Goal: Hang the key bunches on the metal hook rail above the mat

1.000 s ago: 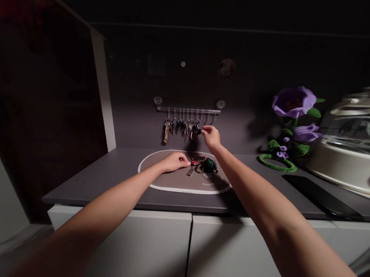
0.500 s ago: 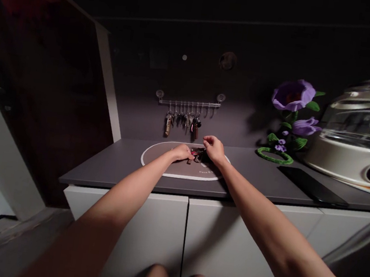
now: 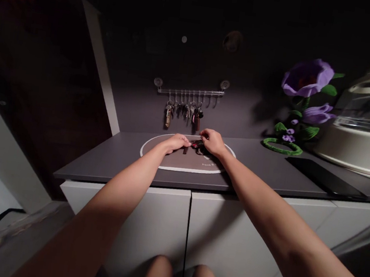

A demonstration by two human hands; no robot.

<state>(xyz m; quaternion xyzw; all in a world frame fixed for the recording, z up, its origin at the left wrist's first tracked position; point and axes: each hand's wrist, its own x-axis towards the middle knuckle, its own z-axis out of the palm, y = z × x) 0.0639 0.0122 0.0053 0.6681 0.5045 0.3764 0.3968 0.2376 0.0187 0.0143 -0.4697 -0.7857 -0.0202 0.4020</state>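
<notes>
A bunch of keys [image 3: 199, 147] lies on the brown oval mat [image 3: 156, 152] with the white rim, between my hands. My left hand [image 3: 178, 142] is closed in a pinch at the left side of the bunch, and a small dark tag [image 3: 185, 150] hangs below its fingertips. From the right, my right hand [image 3: 213, 142] reaches over the bunch with its fingers curled together and hides part of it. Whatever sits in those right fingers is too small to make out.
Behind the mat, a clear hook rail [image 3: 191, 92] on the dark wall carries several keys [image 3: 185, 110]. To the right are a purple flower decoration [image 3: 307, 79] with a green ring base, a black phone-like slab [image 3: 325, 177], and a cream appliance [image 3: 357, 145].
The camera view has shifted, so the rail and counter appear slightly higher. My left hand has drawn a little leftward from my right hand, staying low over the mat.
</notes>
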